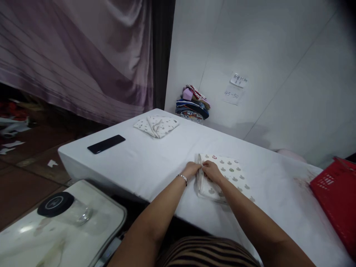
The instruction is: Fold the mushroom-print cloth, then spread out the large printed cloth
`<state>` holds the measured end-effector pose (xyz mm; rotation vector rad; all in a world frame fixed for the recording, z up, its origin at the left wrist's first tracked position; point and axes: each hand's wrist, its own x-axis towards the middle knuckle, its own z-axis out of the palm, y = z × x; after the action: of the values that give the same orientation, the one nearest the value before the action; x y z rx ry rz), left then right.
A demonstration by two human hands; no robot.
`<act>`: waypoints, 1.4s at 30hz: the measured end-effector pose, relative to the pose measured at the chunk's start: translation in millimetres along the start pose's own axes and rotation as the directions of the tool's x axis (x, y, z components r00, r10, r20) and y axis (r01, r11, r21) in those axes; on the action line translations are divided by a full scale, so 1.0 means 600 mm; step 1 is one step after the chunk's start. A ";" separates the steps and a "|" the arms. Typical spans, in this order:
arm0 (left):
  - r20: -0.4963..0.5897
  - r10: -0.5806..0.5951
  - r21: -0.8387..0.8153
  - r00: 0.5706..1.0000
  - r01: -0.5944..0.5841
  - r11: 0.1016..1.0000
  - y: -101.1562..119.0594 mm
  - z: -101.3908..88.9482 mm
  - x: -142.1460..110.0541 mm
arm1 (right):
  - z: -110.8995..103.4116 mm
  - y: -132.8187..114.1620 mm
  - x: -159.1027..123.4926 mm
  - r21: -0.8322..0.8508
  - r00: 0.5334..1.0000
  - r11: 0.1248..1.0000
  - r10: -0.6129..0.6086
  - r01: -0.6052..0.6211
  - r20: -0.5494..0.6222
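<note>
White table point(155, 163) carried everything. Folded bunny-print cloth point(235, 172) lay along its near side. Relative to that cloth: folded white cloth with small dark print point(166, 126) sat beyond and left; black phone point(106, 144) lay flat, farther left, well apart.

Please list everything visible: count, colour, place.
Held cloth: 1, white, centre
Folded cloth: 1, white, farther left
Phone: 1, black, left
Table: 1, white, centre
Fabric stack: 1, multicoloured, by wall
Notes: 2, white, on wall
Curtain: 1, purple, left
Scraps: several, white, floor
Unclear item: 1, red, right
Jar: 1, clear, left
Stand: 1, cream, beneath jar
Garment: 1, striped, bottom
Bracelet: 1, silver, left wrist
Left hand: 1, on cloth
Right hand: 1, on cloth
</note>
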<state>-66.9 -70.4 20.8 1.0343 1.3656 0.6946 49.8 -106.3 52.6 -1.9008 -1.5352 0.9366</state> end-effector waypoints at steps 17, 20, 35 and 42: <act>-0.108 0.220 0.203 0.970 -0.195 0.960 -0.006 0.002 0.029 | 0.010 0.030 0.007 0.141 0.995 0.987 -0.084 0.075 0.057; -0.110 0.246 0.241 0.963 -0.214 0.946 0.007 0.006 0.041 | 0.011 0.034 0.000 0.109 0.992 0.986 -0.127 0.124 0.022; -0.121 0.224 0.300 0.967 -0.180 0.937 0.026 0.024 0.106 | 0.035 0.055 -0.035 -0.236 0.839 0.829 -0.537 0.507 -0.085; -0.156 0.229 0.227 0.961 -0.190 0.955 0.021 0.030 0.099 | 0.031 0.055 -0.034 -0.181 0.836 0.827 -0.547 0.532 -0.037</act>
<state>-39.9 -15.4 3.7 1.3261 1.5240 0.8308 53.2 -133.9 19.5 -1.4402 -1.9943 0.4741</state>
